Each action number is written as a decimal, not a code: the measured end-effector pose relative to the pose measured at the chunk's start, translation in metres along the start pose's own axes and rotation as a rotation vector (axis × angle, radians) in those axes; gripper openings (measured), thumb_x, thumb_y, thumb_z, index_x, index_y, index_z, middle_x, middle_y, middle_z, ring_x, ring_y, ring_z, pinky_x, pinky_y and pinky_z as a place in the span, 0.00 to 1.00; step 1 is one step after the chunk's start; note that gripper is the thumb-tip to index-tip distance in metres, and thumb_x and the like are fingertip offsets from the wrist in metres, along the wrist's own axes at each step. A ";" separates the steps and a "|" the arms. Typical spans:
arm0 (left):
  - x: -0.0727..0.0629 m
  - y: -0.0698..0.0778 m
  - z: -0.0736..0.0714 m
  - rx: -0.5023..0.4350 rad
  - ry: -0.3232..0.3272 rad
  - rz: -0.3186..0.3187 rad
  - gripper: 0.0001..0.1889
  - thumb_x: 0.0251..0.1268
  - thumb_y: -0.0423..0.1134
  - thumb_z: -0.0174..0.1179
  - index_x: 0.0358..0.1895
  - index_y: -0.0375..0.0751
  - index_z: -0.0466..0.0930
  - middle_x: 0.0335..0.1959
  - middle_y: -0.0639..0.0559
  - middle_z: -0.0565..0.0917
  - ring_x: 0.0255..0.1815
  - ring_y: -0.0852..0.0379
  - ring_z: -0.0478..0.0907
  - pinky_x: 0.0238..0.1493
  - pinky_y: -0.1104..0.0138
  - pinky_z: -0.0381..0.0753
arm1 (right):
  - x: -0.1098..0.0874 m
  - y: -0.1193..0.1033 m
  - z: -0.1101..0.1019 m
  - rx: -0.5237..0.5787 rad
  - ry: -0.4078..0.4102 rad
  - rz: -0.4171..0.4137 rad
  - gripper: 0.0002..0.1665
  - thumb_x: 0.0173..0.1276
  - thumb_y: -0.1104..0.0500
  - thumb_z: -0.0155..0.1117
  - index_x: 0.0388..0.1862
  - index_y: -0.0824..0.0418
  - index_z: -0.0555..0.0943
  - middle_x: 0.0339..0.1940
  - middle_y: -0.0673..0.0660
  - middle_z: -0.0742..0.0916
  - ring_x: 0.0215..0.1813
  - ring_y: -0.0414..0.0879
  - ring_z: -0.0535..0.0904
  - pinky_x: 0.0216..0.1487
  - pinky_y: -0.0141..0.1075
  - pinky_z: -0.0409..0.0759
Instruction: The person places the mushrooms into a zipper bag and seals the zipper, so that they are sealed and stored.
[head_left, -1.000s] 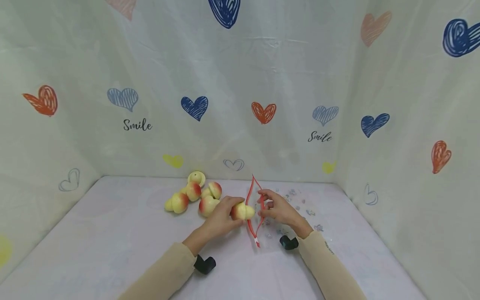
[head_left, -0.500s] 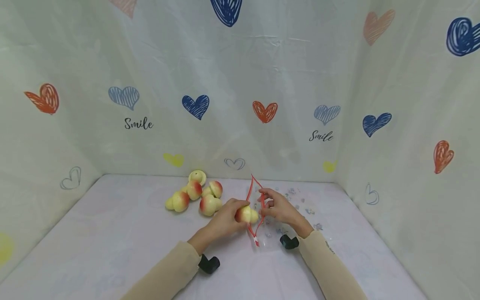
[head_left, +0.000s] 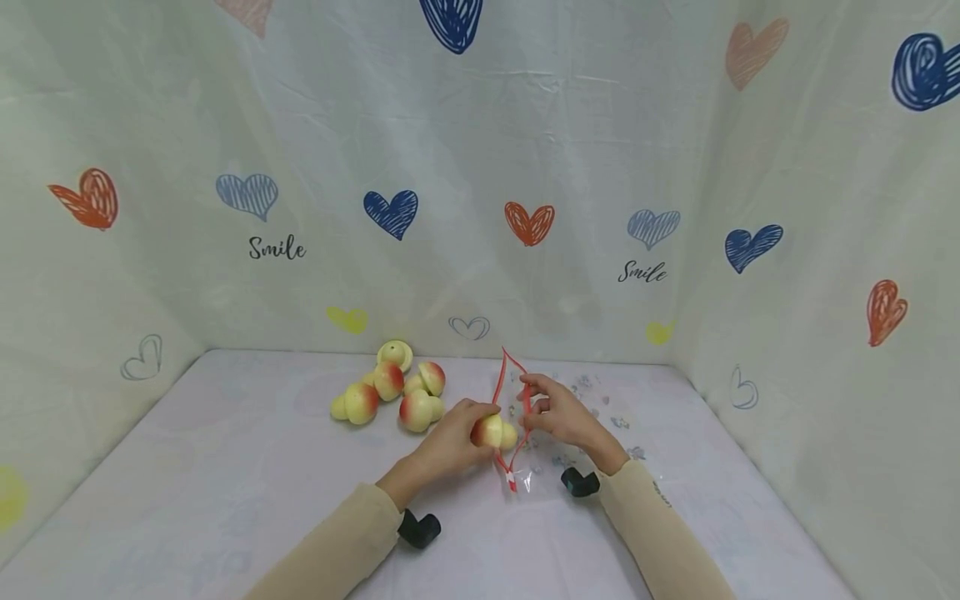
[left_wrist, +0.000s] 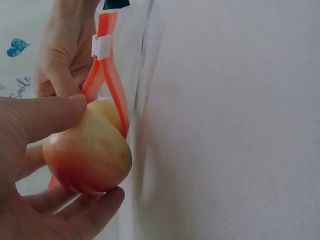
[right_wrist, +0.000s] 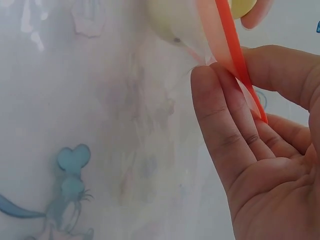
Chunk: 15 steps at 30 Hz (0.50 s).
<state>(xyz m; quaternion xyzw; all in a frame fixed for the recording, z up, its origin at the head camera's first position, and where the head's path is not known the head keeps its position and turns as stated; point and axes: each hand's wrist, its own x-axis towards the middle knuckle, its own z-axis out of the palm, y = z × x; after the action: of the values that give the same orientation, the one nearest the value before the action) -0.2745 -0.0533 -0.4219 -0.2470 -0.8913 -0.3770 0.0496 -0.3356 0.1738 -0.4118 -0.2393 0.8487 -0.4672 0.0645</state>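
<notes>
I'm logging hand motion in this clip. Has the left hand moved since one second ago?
Yes: in the head view, the left hand has shifted a little rightward and lower in the image, judged against the central printed orange heart.

Room to pass over the table (head_left: pixel 187 475) left of the left sleeve (head_left: pixel 337 537) and between sleeves, though black wrist mounts (head_left: pixel 420 530) jut in. Bag mouth parted; left hand (head_left: pixel 450 440) and its gripped peach-like piece (head_left: pixel 497 431) block the near part. Right hand (head_left: pixel 566 414), pinching red rim (left_wrist: pixel 115 89), blocks right side. Five more pieces (head_left: pixel 387 380) obstruct back-left, curtain (head_left: pixel 465 275) behind.
</notes>
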 end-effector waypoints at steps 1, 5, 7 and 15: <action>0.000 0.000 0.000 0.002 -0.005 -0.001 0.30 0.50 0.36 0.67 0.61 0.42 0.74 0.52 0.47 0.75 0.50 0.53 0.74 0.54 0.59 0.74 | 0.000 -0.001 0.000 0.000 0.003 0.004 0.43 0.58 0.65 0.69 0.70 0.67 0.61 0.53 0.60 0.77 0.32 0.46 0.79 0.33 0.34 0.78; 0.000 0.002 0.001 -0.006 -0.022 -0.005 0.30 0.51 0.37 0.67 0.62 0.41 0.74 0.52 0.47 0.75 0.51 0.53 0.73 0.55 0.59 0.73 | -0.001 -0.003 0.000 0.008 0.013 0.019 0.43 0.57 0.64 0.70 0.70 0.66 0.62 0.54 0.60 0.77 0.31 0.46 0.78 0.32 0.33 0.77; 0.001 0.003 0.001 -0.008 -0.028 -0.007 0.30 0.51 0.37 0.68 0.62 0.41 0.74 0.52 0.47 0.75 0.51 0.53 0.73 0.55 0.59 0.73 | 0.000 -0.002 0.000 0.014 0.013 0.021 0.43 0.57 0.64 0.70 0.70 0.66 0.62 0.54 0.60 0.76 0.31 0.46 0.78 0.31 0.33 0.77; 0.005 0.001 0.004 0.005 -0.054 -0.045 0.30 0.53 0.40 0.67 0.63 0.42 0.73 0.52 0.48 0.75 0.49 0.55 0.72 0.55 0.59 0.73 | -0.014 -0.040 -0.004 0.023 -0.015 0.036 0.40 0.59 0.68 0.67 0.69 0.68 0.62 0.54 0.66 0.76 0.30 0.44 0.78 0.31 0.33 0.76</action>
<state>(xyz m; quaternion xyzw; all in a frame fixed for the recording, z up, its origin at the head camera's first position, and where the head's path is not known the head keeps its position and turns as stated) -0.2778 -0.0473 -0.4227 -0.2370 -0.8985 -0.3691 0.0175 -0.3106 0.1653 -0.3778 -0.2269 0.8469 -0.4738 0.0821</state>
